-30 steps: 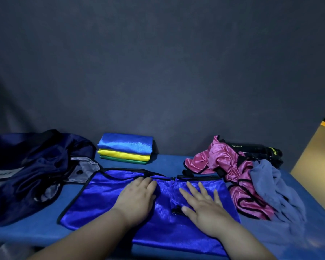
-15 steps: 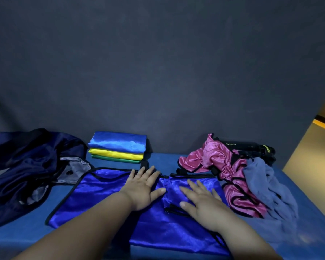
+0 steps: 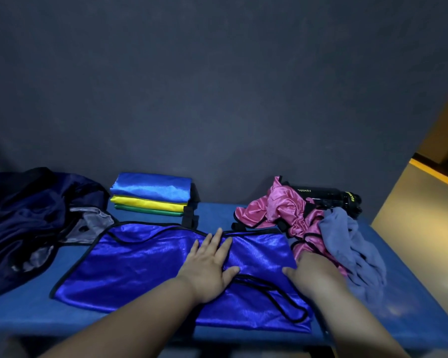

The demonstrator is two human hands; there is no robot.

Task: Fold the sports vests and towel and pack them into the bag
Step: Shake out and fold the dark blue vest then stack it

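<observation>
The blue vest (image 3: 145,264) lies spread flat on the near middle of the table (image 3: 398,293), the left hand (image 3: 210,267) pressing its centre, fingers (image 3: 217,239) straight. The right hand (image 3: 313,275) sits at the vest's right edge, fingertips hidden, so I cannot tell if it grips the hem. Best anchor with the left palm and carry the right side across, edges matched.

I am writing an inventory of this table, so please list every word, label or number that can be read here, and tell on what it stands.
"FUXING": white letters on the black object behind the pink vest; they appear mirrored, so the reading is not sure.
The yellow print at that object's right end: too blurred to read.
No other text can be read.
</observation>
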